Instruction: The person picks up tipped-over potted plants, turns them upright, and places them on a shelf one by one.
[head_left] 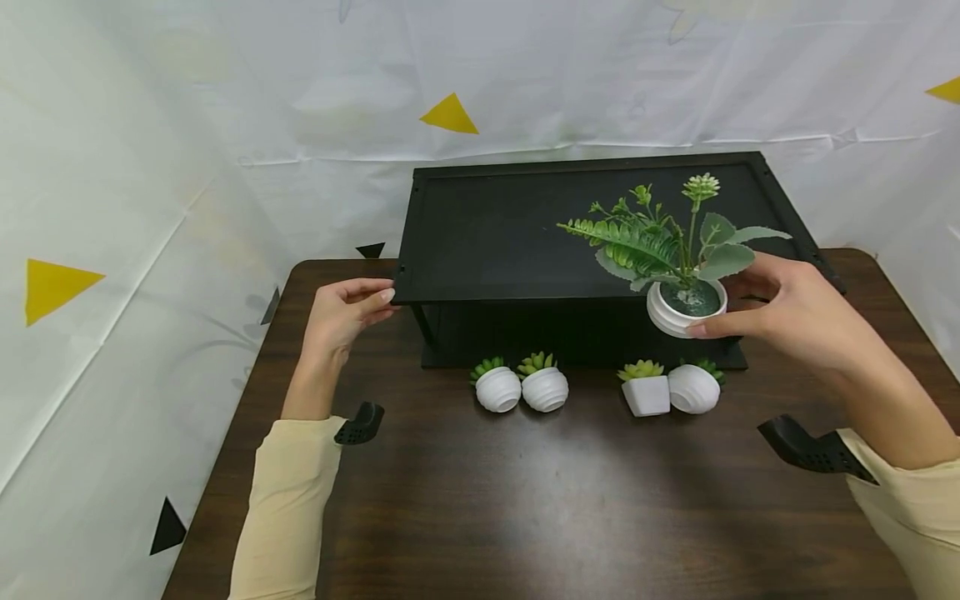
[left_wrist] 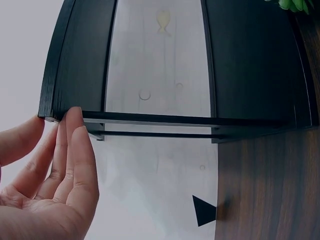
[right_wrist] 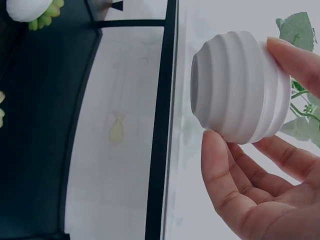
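Place: sheet-lined corner, booth-like; whether home, studio or lab, cannot tell. Evidence: white patterned sheeting, creased, beyond the left grip and along its left side, bearing yellow triangles and black triangles; black two-tier shelf against that grip; potted plant in the right grip; wood-grain worktop beneath both.
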